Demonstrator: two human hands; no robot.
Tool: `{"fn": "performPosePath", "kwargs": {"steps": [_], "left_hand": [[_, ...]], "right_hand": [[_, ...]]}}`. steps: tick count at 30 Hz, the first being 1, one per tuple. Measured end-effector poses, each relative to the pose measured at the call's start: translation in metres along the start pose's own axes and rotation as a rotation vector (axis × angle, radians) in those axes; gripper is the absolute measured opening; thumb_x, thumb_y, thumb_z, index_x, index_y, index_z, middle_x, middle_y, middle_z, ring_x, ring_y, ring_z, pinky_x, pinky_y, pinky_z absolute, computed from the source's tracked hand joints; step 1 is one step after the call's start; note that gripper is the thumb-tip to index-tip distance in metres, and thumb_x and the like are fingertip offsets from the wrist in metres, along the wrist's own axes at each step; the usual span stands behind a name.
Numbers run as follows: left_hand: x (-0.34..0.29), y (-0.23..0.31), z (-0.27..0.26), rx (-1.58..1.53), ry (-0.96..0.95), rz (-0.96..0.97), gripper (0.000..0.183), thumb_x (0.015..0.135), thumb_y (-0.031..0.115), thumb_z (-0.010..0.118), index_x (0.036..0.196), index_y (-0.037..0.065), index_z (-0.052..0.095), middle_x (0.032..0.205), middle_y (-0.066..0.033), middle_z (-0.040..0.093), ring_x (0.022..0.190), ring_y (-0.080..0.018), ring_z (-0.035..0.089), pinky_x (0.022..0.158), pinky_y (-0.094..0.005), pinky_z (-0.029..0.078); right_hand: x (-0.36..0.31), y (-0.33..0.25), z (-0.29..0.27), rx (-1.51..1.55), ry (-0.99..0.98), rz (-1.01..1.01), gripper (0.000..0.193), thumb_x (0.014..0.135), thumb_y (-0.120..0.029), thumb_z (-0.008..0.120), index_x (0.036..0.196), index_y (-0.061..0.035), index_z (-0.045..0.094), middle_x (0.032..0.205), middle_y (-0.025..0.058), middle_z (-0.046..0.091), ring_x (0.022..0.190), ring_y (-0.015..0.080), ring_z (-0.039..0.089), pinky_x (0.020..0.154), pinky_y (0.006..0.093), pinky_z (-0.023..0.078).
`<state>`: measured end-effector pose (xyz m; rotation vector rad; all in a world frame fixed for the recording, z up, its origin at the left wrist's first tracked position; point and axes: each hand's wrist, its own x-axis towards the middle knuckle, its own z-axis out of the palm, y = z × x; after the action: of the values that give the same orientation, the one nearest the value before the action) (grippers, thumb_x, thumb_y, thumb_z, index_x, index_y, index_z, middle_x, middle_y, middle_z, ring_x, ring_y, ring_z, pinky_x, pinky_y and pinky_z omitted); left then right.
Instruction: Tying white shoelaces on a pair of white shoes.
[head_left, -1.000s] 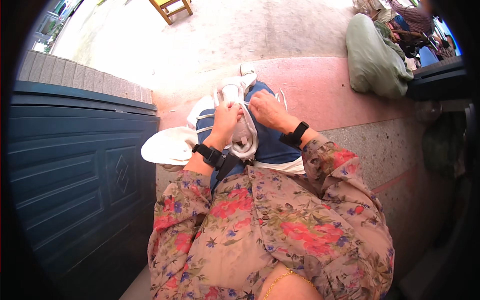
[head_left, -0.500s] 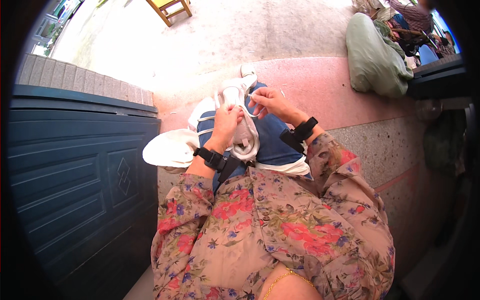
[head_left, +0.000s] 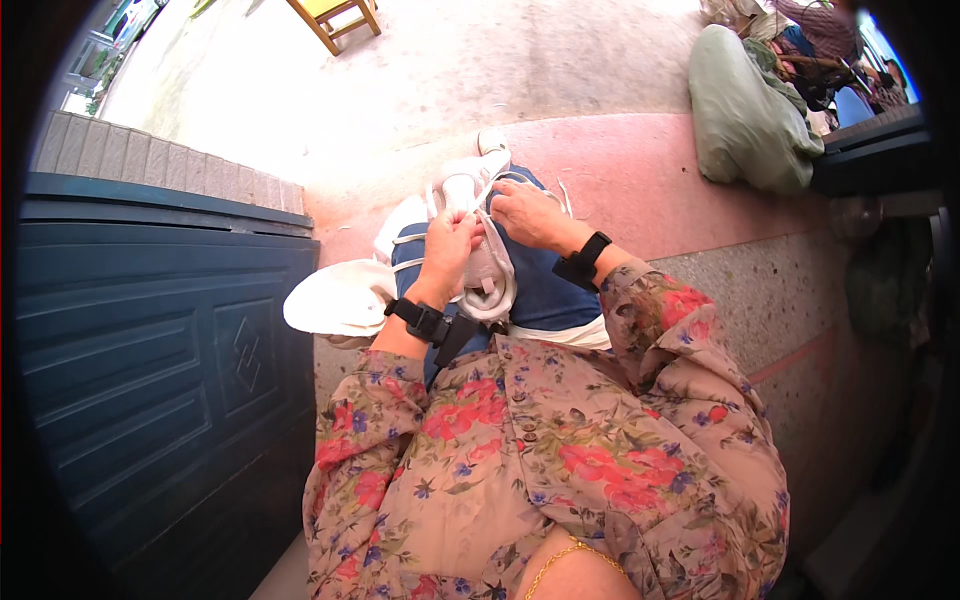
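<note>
A pale pink and white shoe [head_left: 487, 268] rests across my blue-trousered lap, its heel opening toward me. White shoelace [head_left: 409, 264] ends trail from it, one over the left thigh and another looping up beyond my right hand. My left hand [head_left: 452, 245] is closed at the shoe's left edge, thumb and finger pinched at the eyelet area. Close by on the right side, my right hand [head_left: 528, 213] has its fingers bent together on the lace at the shoe's edge. The fingertips are partly hidden.
A rounded white item [head_left: 338, 298] lies beside my left knee. Dark blue panelled door [head_left: 160, 350] on the left. A bulging grey-green sack [head_left: 745, 115] leans at the upper right, near another person. A yellow wooden stool [head_left: 335, 20] stands far ahead.
My right hand has come left and inward against the shoe, its fingers closing in. A lace loop now stands out beyond it. My left hand stays nearly in place.
</note>
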<state>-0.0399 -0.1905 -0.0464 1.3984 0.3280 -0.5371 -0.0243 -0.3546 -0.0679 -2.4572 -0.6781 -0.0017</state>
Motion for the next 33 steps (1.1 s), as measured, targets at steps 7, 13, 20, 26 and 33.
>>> {"fn": "performPosePath", "kwargs": {"steps": [7,13,20,26,33], "left_hand": [[0.001,-0.002,0.000,-0.030,-0.009,0.016,0.015,0.087,0.009,0.049,0.097,-0.002,0.048,0.092,-0.0081,0.057,0.081,-0.0122,0.058,0.070,-0.0206,0.048],[-0.002,-0.004,-0.001,0.085,0.046,0.072,0.012,0.086,0.010,0.051,0.092,0.000,0.052,0.083,-0.0061,0.058,0.073,-0.0107,0.057,0.065,-0.0206,0.048],[-0.015,0.007,-0.026,0.284,0.105,0.061,0.014,0.080,0.011,0.055,0.080,-0.001,0.061,0.062,-0.0007,0.056,0.049,-0.0055,0.046,0.043,-0.0207,0.034],[0.005,-0.024,-0.048,0.410,0.213,0.060,0.015,0.083,0.015,0.054,0.077,0.002,0.058,0.056,0.0028,0.047,0.041,-0.0045,0.039,0.036,-0.0186,0.028],[0.020,-0.015,-0.049,1.043,0.253,0.403,0.016,0.080,0.013,0.051,0.081,-0.001,0.059,0.066,-0.0150,0.059,0.063,-0.0262,0.058,0.057,-0.0360,0.044]], "right_hand": [[0.006,0.006,0.010,-0.029,0.010,0.003,0.018,0.077,-0.017,0.050,0.078,-0.0023,0.060,0.093,0.0146,0.055,0.091,0.0295,0.054,0.077,0.0394,0.043],[0.016,-0.006,0.011,0.010,-0.093,0.041,0.015,0.075,-0.015,0.051,0.073,-0.0060,0.062,0.089,0.0101,0.056,0.089,0.0278,0.053,0.075,0.0407,0.042],[0.000,-0.019,0.006,-0.165,0.154,0.135,0.020,0.074,-0.029,0.059,0.072,-0.0091,0.063,0.079,0.0059,0.057,0.086,0.0221,0.050,0.073,0.0381,0.034],[0.000,-0.034,0.002,-0.282,-0.002,0.112,0.031,0.077,-0.035,0.057,0.076,-0.0045,0.062,0.080,0.0097,0.058,0.087,0.0234,0.049,0.074,0.0396,0.033],[0.002,-0.022,0.016,-0.205,-0.034,0.141,0.015,0.078,-0.015,0.050,0.074,-0.0029,0.057,0.079,0.0139,0.056,0.081,0.0300,0.050,0.071,0.0417,0.039]]}}
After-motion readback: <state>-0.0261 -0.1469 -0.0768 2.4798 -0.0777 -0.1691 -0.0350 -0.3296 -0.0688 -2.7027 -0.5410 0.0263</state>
